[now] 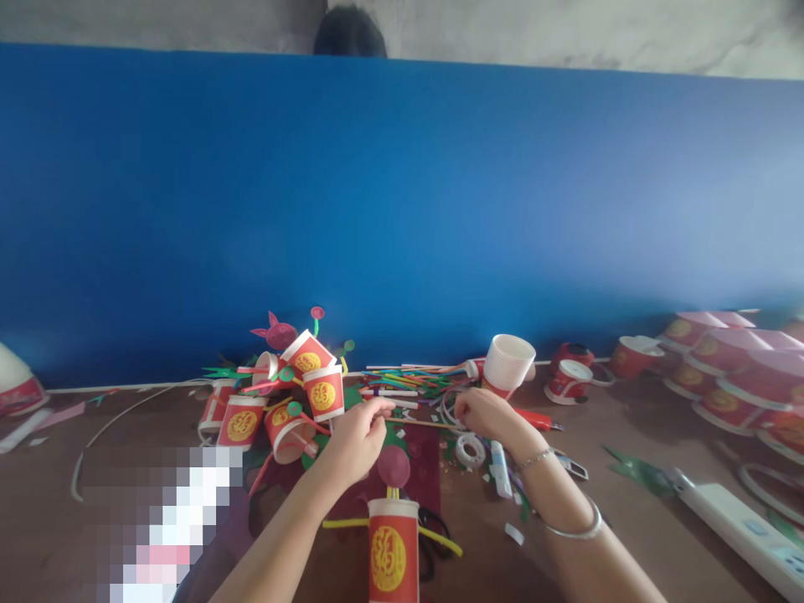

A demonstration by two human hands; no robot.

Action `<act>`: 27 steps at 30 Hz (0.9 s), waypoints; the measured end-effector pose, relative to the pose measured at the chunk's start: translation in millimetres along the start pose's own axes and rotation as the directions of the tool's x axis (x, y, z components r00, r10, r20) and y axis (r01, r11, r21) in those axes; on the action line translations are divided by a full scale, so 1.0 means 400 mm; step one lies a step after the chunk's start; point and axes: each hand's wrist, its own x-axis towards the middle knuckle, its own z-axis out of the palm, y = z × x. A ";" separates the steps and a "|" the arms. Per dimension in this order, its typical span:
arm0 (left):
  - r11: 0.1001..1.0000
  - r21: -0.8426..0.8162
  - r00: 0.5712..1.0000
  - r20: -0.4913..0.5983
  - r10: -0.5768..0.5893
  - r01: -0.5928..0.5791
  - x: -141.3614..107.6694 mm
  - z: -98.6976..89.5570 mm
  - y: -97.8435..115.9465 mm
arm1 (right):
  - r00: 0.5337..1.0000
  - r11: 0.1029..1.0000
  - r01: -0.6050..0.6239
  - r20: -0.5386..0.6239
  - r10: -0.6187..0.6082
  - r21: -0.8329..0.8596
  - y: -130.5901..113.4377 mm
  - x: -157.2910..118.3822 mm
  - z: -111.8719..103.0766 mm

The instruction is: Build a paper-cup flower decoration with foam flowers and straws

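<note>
Beside the right hand (487,414), cups (507,364) sit nested; I cannot tell its grip or the left hand's (355,435).

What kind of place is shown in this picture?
Probably a craft work table: red paper cups with yellow print, a round white tape roll and a pile of thin coloured plastic straws lie there.

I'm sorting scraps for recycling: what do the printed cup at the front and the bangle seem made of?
Front cup: likely coated paper, going by its pale rolled rim. Bangle: probably polished metal, given its silvery shine.
</note>
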 end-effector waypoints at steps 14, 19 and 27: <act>0.989 0.056 0.987 -0.077 0.143 -0.139 -0.009 0.033 0.011 | 0.994 0.996 0.034 -0.110 -0.025 0.081 -0.044 0.007 -0.003; 0.958 0.095 0.956 -0.090 0.278 -0.270 -0.009 0.056 0.002 | 0.965 0.896 0.264 -0.096 -0.246 0.357 -0.112 -0.024 -0.015; 0.956 0.056 0.950 -0.109 0.293 -0.288 -0.012 0.054 0.014 | 0.925 0.704 0.375 -0.194 -0.327 0.603 -0.138 -0.030 0.002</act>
